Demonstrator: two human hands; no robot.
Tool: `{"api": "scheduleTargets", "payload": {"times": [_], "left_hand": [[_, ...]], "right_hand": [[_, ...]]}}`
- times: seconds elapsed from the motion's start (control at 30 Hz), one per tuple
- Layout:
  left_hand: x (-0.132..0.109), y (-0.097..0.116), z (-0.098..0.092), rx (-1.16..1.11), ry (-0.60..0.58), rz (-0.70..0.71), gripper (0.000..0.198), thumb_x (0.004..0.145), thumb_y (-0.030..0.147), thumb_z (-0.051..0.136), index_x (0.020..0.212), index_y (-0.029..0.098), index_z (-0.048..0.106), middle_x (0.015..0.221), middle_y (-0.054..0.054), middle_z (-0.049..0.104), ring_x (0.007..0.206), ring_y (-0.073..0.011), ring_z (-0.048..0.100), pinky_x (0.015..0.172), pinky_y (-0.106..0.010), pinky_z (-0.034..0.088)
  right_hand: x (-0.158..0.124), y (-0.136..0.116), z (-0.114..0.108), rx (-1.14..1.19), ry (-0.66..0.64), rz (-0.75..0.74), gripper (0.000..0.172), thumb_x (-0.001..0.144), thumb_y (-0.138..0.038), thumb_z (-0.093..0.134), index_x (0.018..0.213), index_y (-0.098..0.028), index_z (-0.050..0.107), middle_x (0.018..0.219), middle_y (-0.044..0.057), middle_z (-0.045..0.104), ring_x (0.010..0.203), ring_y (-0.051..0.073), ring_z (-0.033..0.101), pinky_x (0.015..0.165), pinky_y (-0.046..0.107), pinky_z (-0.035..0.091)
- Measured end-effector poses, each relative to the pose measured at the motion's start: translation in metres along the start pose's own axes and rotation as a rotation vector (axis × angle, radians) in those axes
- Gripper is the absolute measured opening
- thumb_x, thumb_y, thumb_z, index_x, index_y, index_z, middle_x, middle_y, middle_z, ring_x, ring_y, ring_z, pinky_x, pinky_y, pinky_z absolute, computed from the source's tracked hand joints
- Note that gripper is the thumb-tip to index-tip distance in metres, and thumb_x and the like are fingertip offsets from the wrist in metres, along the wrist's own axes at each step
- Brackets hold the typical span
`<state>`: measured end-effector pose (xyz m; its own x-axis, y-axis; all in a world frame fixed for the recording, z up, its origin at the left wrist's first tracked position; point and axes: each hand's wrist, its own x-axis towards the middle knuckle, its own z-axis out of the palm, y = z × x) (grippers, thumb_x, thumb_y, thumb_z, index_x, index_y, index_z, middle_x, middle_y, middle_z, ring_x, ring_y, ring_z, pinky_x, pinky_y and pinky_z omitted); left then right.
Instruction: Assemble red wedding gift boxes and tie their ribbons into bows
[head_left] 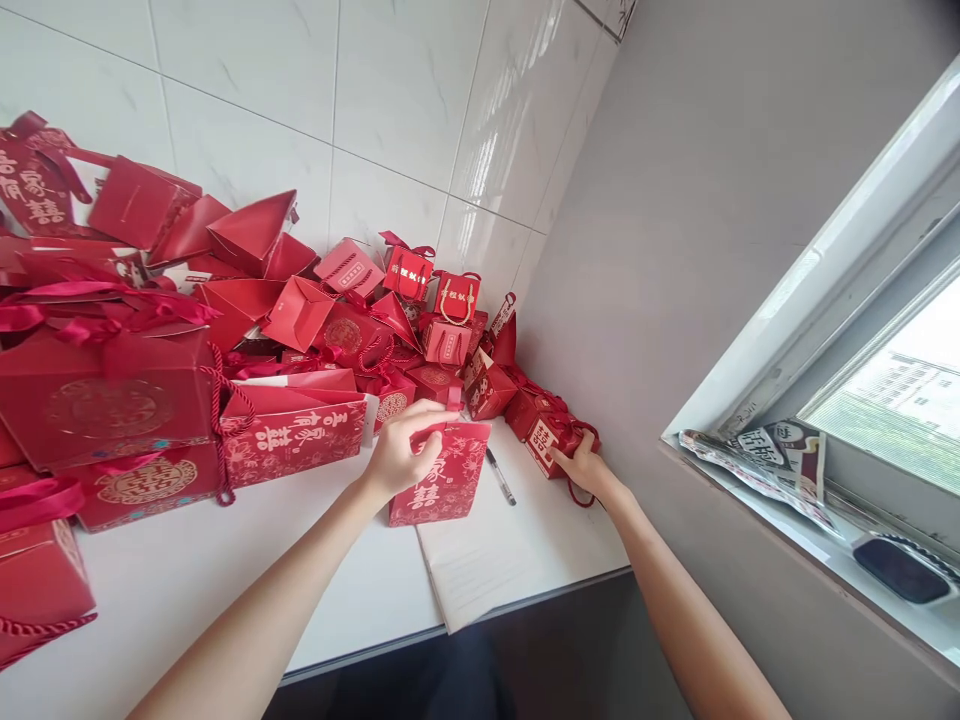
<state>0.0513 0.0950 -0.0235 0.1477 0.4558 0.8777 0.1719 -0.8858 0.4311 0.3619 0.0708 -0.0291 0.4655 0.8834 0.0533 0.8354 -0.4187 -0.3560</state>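
Note:
My left hand [405, 455] pinches the top of a red gift box [450, 485] with white lettering and a floral print, by its ribbon loop. This box stands upright at the back of a white sheet of paper. Farther right, my right hand [586, 468] is closed on a small red gift box [541, 447] with a pale character panel and a dark red cord handle. Its fingertips are partly hidden behind the cord and the box. A black pen [501, 477] lies on the table between the two boxes.
Red gift boxes [135, 400] are heaped along the tiled wall on the white table [315, 560]. A paper notebook [476, 575] overhangs the front edge. On the right, the window sill [847, 570] holds printed packets [784, 455] and a dark oval object [900, 570].

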Motion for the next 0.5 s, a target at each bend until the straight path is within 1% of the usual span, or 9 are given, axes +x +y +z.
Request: {"api": "scheduleTargets", "payload": {"times": [0.1, 0.3, 0.5], "left_hand": [[-0.0002, 0.0005, 0.0, 0.0, -0.002, 0.009, 0.028, 0.079, 0.016, 0.048, 0.094, 0.015, 0.072, 0.092, -0.007, 0.069, 0.084, -0.0175, 0.066, 0.073, -0.029, 0.056], [0.0, 0.0013, -0.0011, 0.019, -0.004, 0.002, 0.029, 0.08, 0.017, 0.047, 0.094, 0.016, 0.072, 0.091, -0.007, 0.07, 0.082, -0.0177, 0.066, 0.064, -0.028, 0.055], [0.0015, 0.0028, -0.0016, -0.005, -0.011, 0.027, 0.031, 0.078, 0.013, 0.046, 0.094, 0.017, 0.073, 0.09, -0.006, 0.07, 0.081, -0.017, 0.066, 0.069, -0.028, 0.056]], "right_hand": [[-0.0018, 0.002, 0.0003, 0.01, -0.007, -0.017, 0.075, 0.087, -0.047, 0.049, 0.138, -0.003, 0.015, 0.118, 0.025, 0.061, 0.108, 0.032, 0.062, 0.087, 0.037, 0.045], [-0.0044, 0.0009, -0.0011, 0.015, -0.018, -0.026, 0.08, 0.087, -0.045, 0.05, 0.139, 0.001, 0.012, 0.116, 0.029, 0.061, 0.108, 0.034, 0.062, 0.088, 0.038, 0.044], [-0.0069, -0.0024, -0.0031, 0.012, -0.015, -0.006, 0.084, 0.085, -0.045, 0.052, 0.141, 0.001, 0.009, 0.118, 0.028, 0.06, 0.109, 0.034, 0.061, 0.09, 0.039, 0.044]]}}
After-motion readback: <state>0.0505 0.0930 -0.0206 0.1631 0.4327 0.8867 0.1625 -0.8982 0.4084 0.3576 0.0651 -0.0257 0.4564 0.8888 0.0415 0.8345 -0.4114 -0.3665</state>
